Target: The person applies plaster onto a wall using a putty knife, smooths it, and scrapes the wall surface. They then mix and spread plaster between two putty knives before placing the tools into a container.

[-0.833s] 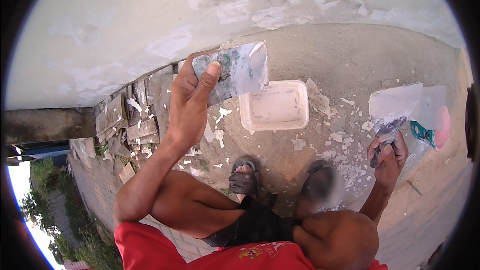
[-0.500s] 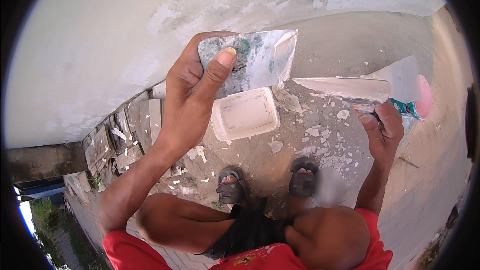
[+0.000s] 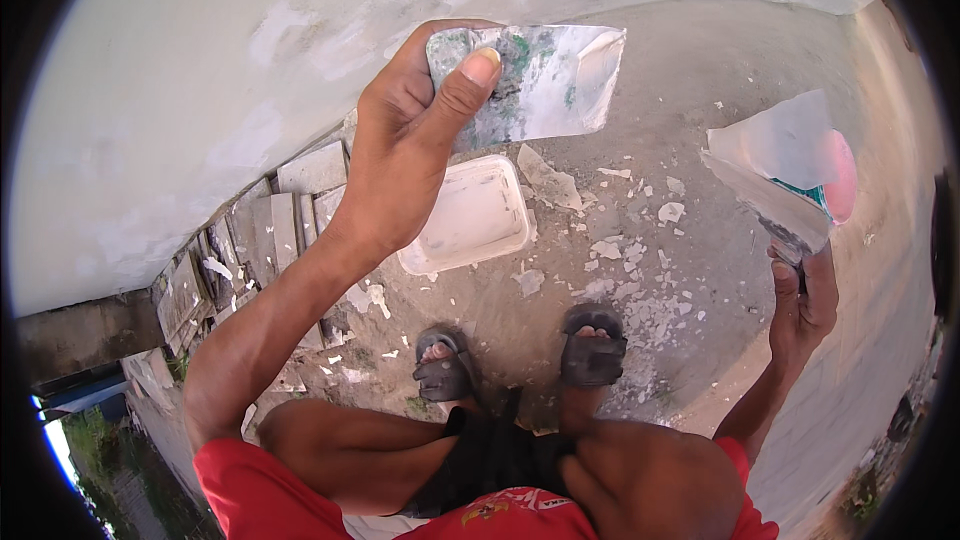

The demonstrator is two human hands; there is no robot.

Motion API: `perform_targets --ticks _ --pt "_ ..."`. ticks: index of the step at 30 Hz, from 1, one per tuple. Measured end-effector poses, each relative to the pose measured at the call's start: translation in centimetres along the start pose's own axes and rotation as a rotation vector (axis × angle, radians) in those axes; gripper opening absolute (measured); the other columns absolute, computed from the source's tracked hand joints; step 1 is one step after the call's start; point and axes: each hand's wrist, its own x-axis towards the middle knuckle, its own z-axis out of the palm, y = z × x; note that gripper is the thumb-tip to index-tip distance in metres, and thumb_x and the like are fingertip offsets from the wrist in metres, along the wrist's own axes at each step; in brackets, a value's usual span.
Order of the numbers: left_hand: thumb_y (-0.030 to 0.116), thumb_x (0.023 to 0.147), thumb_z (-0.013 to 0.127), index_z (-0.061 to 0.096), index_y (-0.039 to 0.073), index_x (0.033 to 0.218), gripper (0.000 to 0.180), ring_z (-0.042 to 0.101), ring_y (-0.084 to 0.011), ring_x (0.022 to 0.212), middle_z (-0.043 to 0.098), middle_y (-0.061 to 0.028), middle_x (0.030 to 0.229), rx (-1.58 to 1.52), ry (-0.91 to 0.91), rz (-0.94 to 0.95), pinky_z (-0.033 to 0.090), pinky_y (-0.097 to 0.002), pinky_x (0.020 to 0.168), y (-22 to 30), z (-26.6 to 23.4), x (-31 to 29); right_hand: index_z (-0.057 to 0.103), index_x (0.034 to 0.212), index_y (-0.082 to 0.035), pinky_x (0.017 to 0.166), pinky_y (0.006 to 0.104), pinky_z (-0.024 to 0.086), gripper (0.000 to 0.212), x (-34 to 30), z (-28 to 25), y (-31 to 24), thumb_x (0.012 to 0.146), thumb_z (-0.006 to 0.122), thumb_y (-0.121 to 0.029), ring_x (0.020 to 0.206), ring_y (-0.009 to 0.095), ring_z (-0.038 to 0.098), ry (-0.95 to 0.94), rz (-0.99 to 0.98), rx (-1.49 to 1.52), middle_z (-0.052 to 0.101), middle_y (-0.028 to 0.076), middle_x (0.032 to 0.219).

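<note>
My left hand (image 3: 405, 155) grips a flat putty spreader (image 3: 560, 80), thumb on top. Its face is stained grey and green, and white paste coats its right end. Out to the right, my right hand (image 3: 805, 305) pinches the base of a second putty spreader (image 3: 775, 205), tilted with its blade toward the upper left. Below the left spreader a white rectangular plastic tub (image 3: 465, 262) rests on the ground, smeared inside with whitish paste. My left wrist covers part of its left side.
Beyond the right spreader stand a pink and teal container (image 3: 842, 180) and a translucent sheet (image 3: 790, 135). A patchy white wall (image 3: 200, 90) rises ahead and left. Boards or tiles (image 3: 260, 230) lean along its foot. White flakes (image 3: 640, 280) litter the ground by my sandalled feet (image 3: 593, 345).
My right hand has drawn the second spreader away to the right, apart from the left one, and tilted it. My left hand, still holding its spreader, sits slightly higher and further right.
</note>
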Motion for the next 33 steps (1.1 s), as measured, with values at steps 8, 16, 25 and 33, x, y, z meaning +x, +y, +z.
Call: perform_targets --ticks 8,16,25,33 --pt "0.030 0.103 0.054 0.054 0.002 0.126 0.036 0.061 -0.0095 0.092 0.067 -0.0077 0.104 -0.117 0.064 -0.117 0.051 -0.0261 0.083 -2.1 -2.7 -3.2 0.057 0.108 0.003 0.053 0.0242 0.045 0.022 -4.8 6.3 -1.3 0.098 0.052 -0.016 0.060 0.007 0.054 -0.385 0.857 0.668 0.060 0.006 0.078" --pt "0.028 0.103 0.054 0.056 0.002 0.128 0.037 0.060 -0.0164 0.109 0.066 -0.0122 0.119 -0.084 0.154 0.042 0.046 -0.0341 0.100 -4.9 -5.2 -9.8 0.058 0.110 0.005 0.040 0.0241 0.045 0.025 -0.5 10.8 -8.7 0.097 0.054 -0.016 0.050 0.011 0.055 -0.724 0.989 1.427 0.063 0.010 0.078" --pt "0.011 0.097 0.056 0.064 0.000 0.118 0.024 0.061 -0.0351 0.117 0.067 -0.0227 0.117 0.092 0.111 0.499 0.045 -0.0477 0.103 -6.8 -9.1 -14.1 0.063 0.104 0.008 0.036 0.0215 0.037 0.028 1.4 11.5 -12.0 0.093 0.057 -0.017 0.043 0.009 0.050 -0.790 0.809 1.305 0.061 0.010 0.069" --pt "-0.003 0.093 0.054 0.064 0.004 0.120 0.029 0.060 -0.0321 0.119 0.067 -0.0176 0.121 0.441 0.152 0.376 0.044 -0.0450 0.105 -9.3 -10.5 -17.7 0.064 0.093 0.005 0.039 0.0221 0.036 0.024 0.7 12.0 -12.5 0.091 0.059 -0.018 0.043 0.008 0.048 -0.642 0.471 1.175 0.062 0.009 0.069"
